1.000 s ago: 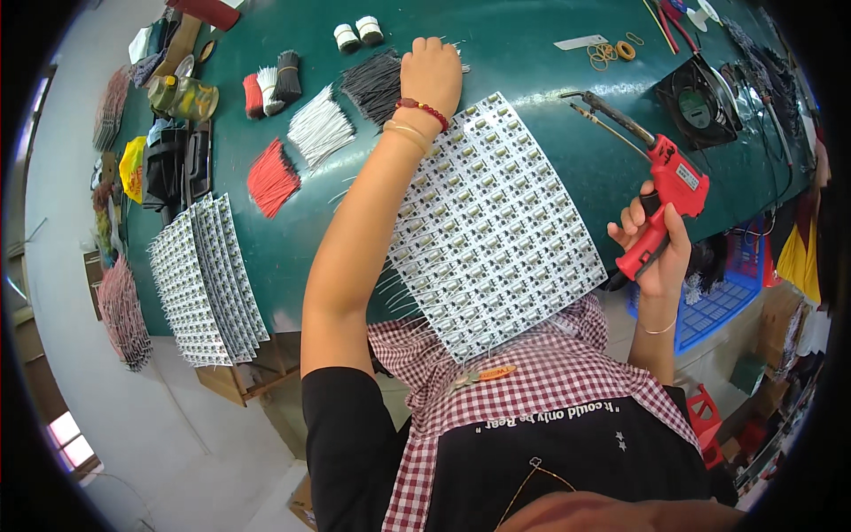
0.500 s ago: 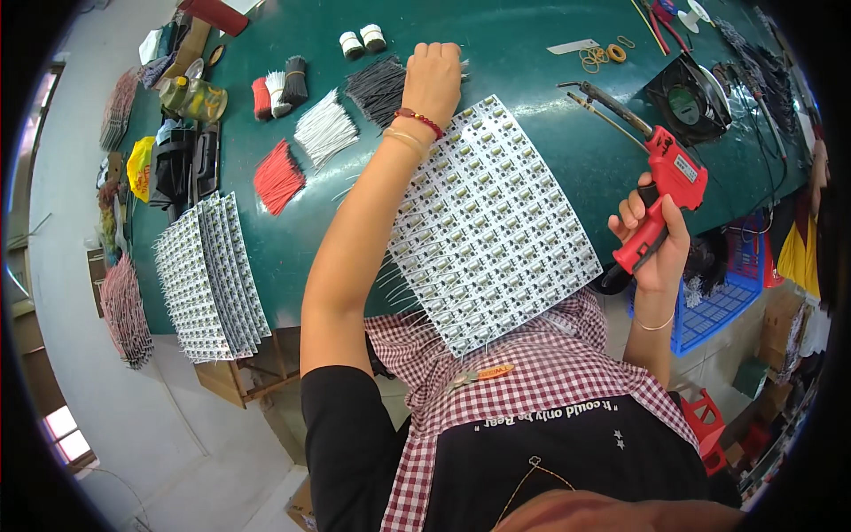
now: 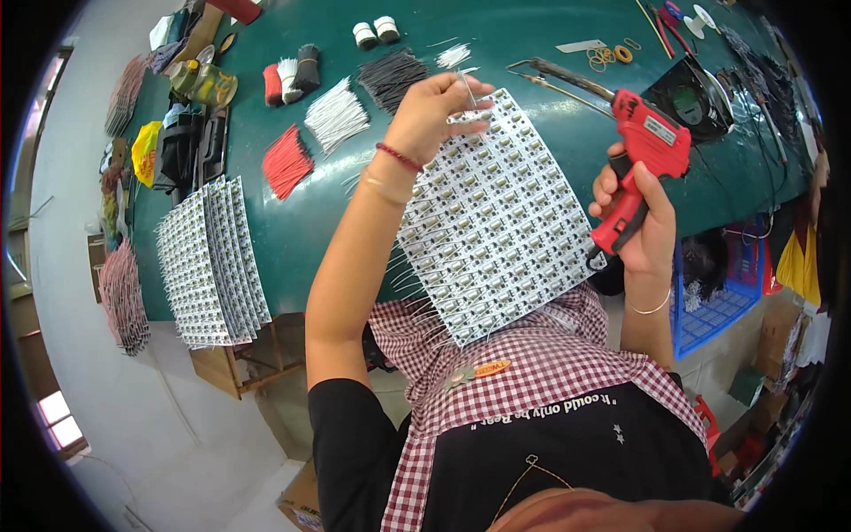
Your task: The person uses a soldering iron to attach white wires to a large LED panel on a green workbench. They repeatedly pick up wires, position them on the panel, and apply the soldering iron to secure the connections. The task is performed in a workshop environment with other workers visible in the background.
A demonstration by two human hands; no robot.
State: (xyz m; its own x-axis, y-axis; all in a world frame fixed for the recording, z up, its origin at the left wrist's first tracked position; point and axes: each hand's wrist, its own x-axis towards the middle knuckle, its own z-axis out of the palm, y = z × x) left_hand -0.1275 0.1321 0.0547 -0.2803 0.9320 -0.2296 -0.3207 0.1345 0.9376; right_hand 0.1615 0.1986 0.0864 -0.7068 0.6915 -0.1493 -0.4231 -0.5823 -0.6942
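Note:
My left hand (image 3: 443, 108) is over the far left corner of a white panel of small circuit boards (image 3: 501, 213), its fingers pinched on a thin pale wire (image 3: 468, 91). The panel lies tilted at the table's near edge, with white wires sticking out along its left side. In my right hand (image 3: 645, 217) is a red soldering gun (image 3: 651, 133), gripped by its handle. Its metal tip points left, above the panel's far right side. Just beyond my left hand lies a small pile of short white wires (image 3: 454, 57).
On the green table (image 3: 532, 44) are piles of black wires (image 3: 393, 80), white wires (image 3: 337, 115) and red wires (image 3: 287, 162). More circuit board panels (image 3: 208, 266) stand at the left edge. A black fan (image 3: 691, 97) is at right, above a blue crate (image 3: 718, 301).
My left hand has come back from the small white wire pile toward the panel, with a wire in its fingers. The soldering gun has moved left, its tip nearer the panel.

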